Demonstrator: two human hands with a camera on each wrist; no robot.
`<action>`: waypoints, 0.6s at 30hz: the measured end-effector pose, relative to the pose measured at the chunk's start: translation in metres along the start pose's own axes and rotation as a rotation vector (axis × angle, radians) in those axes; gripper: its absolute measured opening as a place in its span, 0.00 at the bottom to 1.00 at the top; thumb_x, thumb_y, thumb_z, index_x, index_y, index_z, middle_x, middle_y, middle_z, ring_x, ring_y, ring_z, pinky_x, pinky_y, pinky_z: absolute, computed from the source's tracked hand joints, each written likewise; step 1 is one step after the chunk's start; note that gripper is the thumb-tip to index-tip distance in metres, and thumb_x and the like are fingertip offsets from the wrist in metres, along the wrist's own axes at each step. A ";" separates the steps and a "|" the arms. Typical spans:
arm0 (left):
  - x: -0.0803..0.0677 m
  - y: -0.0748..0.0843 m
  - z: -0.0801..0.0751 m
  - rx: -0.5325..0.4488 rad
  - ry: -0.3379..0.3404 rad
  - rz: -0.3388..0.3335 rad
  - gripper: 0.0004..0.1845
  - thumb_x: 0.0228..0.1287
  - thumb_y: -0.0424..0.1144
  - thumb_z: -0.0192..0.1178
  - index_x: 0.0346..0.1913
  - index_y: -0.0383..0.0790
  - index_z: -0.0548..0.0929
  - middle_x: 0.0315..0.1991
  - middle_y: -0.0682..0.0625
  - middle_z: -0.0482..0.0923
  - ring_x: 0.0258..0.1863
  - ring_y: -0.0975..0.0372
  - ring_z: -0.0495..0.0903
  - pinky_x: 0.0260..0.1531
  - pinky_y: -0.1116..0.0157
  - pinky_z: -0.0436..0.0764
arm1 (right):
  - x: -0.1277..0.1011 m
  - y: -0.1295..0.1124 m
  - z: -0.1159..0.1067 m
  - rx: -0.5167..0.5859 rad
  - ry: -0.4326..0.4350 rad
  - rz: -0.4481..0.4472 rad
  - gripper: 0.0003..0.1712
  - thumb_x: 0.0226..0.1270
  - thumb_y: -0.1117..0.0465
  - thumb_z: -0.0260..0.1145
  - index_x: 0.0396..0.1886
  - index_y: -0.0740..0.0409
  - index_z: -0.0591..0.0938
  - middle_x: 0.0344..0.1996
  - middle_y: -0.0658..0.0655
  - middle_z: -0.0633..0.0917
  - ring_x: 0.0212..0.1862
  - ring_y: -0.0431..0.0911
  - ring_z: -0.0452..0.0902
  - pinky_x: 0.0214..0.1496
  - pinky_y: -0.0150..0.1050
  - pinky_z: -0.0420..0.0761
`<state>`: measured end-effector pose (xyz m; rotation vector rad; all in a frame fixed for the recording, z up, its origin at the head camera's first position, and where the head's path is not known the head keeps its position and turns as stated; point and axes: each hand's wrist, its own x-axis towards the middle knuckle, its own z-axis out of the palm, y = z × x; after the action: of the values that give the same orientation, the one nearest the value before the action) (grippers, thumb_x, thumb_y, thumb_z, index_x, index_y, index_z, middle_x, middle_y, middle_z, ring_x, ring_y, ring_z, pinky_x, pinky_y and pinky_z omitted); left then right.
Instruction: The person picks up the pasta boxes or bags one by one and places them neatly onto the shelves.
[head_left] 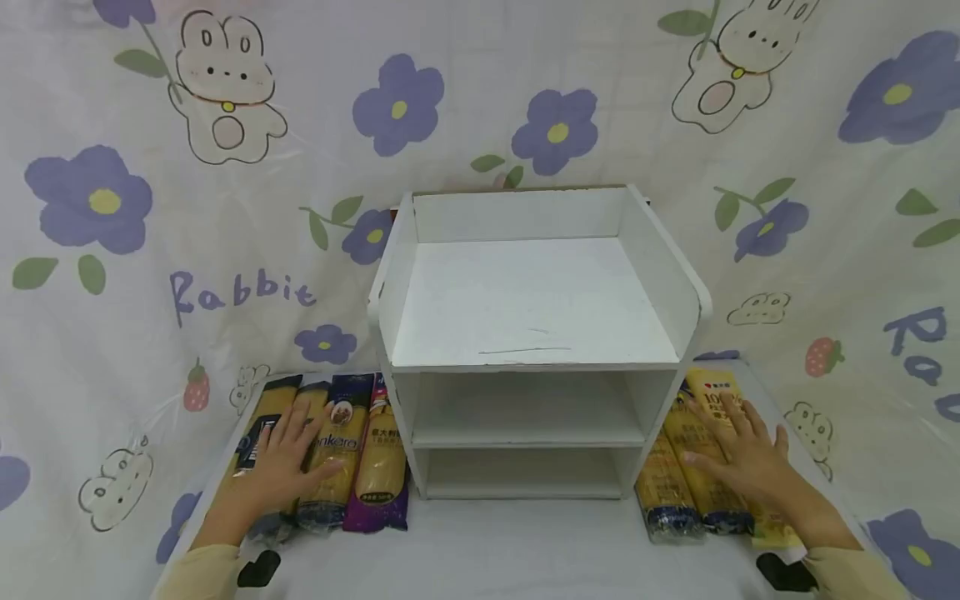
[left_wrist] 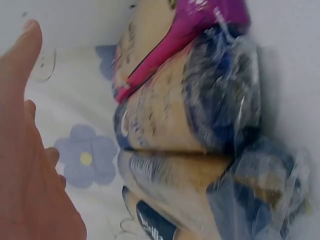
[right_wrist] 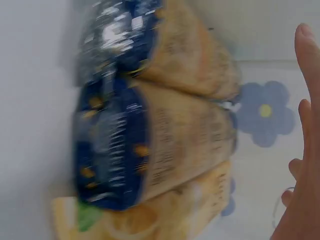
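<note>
My left hand (head_left: 277,479) is spread out over a row of pasta packs at the left. Nearest its thumb is a blue-ended pasta pack (head_left: 339,450), with a purple-ended pasta pack (head_left: 380,475) beside it. Over on the right, my right hand (head_left: 750,467) hovers or rests, fingers spread, above a blue-ended pasta pack (head_left: 697,450) and a yellow pack (head_left: 772,529); contact cannot be told. Another blue-ended pack (head_left: 663,483) lies closer to the shelf. In the wrist views, both the left hand (left_wrist: 30,165) and right hand (right_wrist: 305,165) have extended fingers, gripping nothing.
Between the two groups of packs stands a white shelf unit (head_left: 536,292) with a top tray and two lower compartments. It rests on a white table (head_left: 525,550). Behind hangs a cloth (head_left: 480,75) printed with rabbits and purple flowers.
</note>
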<state>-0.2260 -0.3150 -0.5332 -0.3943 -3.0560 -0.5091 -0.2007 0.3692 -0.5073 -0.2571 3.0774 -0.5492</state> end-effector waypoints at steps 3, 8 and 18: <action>-0.005 -0.010 -0.009 -0.069 0.034 0.013 0.50 0.63 0.60 0.62 0.80 0.62 0.42 0.82 0.41 0.36 0.78 0.33 0.39 0.66 0.25 0.38 | 0.001 -0.008 -0.016 0.076 0.010 -0.013 0.48 0.72 0.37 0.55 0.81 0.37 0.40 0.79 0.69 0.34 0.75 0.78 0.29 0.60 0.87 0.34; -0.015 -0.029 -0.028 -0.217 0.084 0.013 0.51 0.63 0.53 0.64 0.80 0.59 0.41 0.80 0.35 0.45 0.75 0.28 0.42 0.62 0.22 0.43 | 0.006 -0.028 -0.062 0.343 0.094 -0.168 0.41 0.79 0.49 0.50 0.81 0.45 0.41 0.79 0.68 0.34 0.76 0.77 0.27 0.58 0.87 0.36; -0.033 -0.059 -0.049 -0.374 0.108 -0.052 0.49 0.69 0.47 0.61 0.79 0.64 0.36 0.80 0.33 0.39 0.73 0.26 0.44 0.58 0.21 0.51 | 0.011 -0.102 -0.151 0.699 0.278 -0.402 0.35 0.80 0.42 0.45 0.80 0.44 0.52 0.80 0.45 0.54 0.79 0.37 0.52 0.83 0.48 0.50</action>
<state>-0.2103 -0.3927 -0.5071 -0.2816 -2.8663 -1.0724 -0.2001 0.3250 -0.3302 -0.8329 2.8204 -1.7366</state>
